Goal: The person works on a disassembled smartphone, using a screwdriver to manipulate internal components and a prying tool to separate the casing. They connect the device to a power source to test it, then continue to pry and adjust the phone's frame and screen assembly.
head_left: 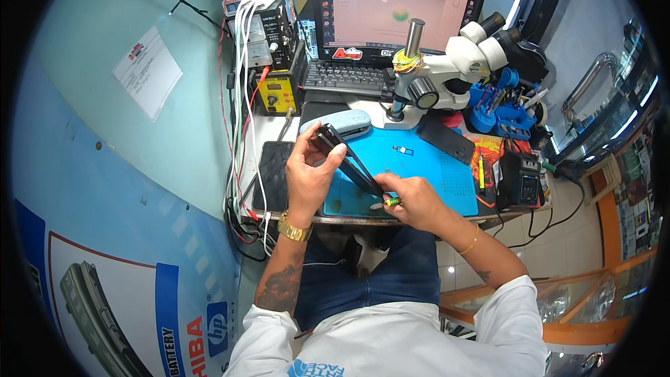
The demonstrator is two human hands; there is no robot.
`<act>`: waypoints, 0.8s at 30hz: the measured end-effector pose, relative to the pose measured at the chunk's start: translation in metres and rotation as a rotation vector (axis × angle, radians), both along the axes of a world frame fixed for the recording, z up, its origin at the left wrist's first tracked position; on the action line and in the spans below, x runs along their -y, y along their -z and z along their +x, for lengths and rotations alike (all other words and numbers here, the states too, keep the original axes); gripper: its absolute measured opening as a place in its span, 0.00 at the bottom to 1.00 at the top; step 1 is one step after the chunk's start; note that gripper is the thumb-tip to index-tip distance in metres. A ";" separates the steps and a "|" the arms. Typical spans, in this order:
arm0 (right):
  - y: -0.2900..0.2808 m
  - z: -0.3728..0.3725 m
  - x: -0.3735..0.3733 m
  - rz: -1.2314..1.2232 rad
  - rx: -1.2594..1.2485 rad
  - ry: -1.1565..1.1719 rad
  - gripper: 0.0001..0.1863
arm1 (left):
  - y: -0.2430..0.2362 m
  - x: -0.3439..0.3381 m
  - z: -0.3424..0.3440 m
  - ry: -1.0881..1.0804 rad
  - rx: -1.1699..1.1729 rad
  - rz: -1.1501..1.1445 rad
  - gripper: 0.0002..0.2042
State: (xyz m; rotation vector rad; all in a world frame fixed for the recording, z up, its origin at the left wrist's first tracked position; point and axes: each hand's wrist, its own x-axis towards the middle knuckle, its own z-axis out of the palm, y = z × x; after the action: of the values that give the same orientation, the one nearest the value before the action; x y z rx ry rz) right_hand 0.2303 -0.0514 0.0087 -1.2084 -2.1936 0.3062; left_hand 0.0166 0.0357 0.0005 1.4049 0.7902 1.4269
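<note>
My left hand (pixel 307 178) is closed around the upper end of a black smartphone (pixel 352 166), tilted over the mat. A long gap shows along the phone, with a dark panel standing apart from the rest of it. At the phone's lower end, my right hand (pixel 417 202) pinches its corner. A slim tool with a yellow-green handle (pixel 393 202) is also in that hand, its tip pointing left; its exact kind I cannot make out. Beneath lies a blue work mat (pixel 426 178), bearing a small metal-framed part (pixel 403 150).
Another dark phone (pixel 447 139) lies on the mat's far right, and one (pixel 271 171) lies left. A pale blue case (pixel 342 124) sits behind. A microscope (pixel 467 52) rises beyond the mat. White cables (pixel 241 91) hang left; a black station (pixel 518 180) stands right.
</note>
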 end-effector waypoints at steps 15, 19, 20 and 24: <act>-0.005 -0.007 0.004 -0.022 0.110 0.103 0.32 | 0.007 0.010 0.001 -0.051 0.091 -0.137 0.26; -0.009 0.002 0.003 -0.067 -0.405 0.124 0.16 | 0.016 0.011 0.003 -0.119 0.183 -0.301 0.23; -0.013 0.000 0.005 -0.136 -0.670 0.218 0.14 | 0.017 0.010 0.003 -0.139 0.184 -0.312 0.24; -0.020 0.008 0.022 -0.235 -0.568 0.269 0.18 | 0.018 0.007 0.002 -0.135 0.202 -0.345 0.22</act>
State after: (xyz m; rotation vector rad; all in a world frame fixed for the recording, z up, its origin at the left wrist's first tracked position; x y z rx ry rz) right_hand 0.2379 -0.0736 0.0288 -1.3239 -1.5207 0.7119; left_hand 0.0190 0.0289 -0.0175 0.9447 0.9606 1.4281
